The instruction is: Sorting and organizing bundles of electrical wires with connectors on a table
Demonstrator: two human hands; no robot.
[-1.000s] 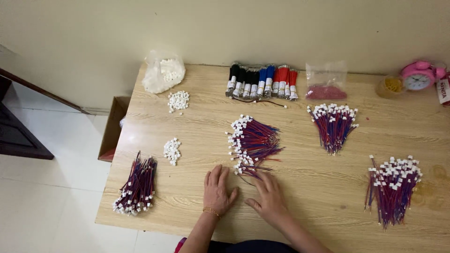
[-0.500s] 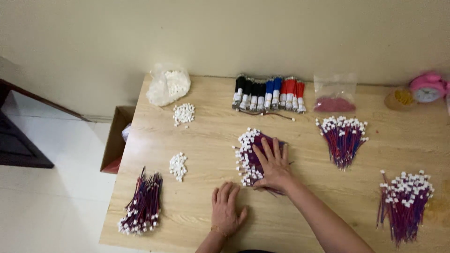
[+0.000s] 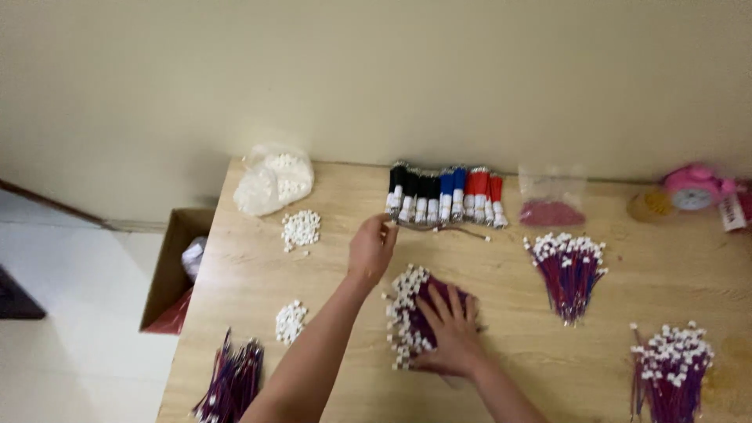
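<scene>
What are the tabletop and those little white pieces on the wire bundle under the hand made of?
The table looks like pale wood or a wood-look laminate: grain lines under a smooth matte surface. The white pieces on the wire bundle beneath the right hand appear to be moulded plastic connectors, small, uniform and opaque, though blur hides detail.

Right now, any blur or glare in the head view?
Head view: soft motion blur overall, worst on the left hand and the pink clock at the right edge; lighting flat and even, no glare on the wooden table, faint shadows only under the wire bundle.
</scene>
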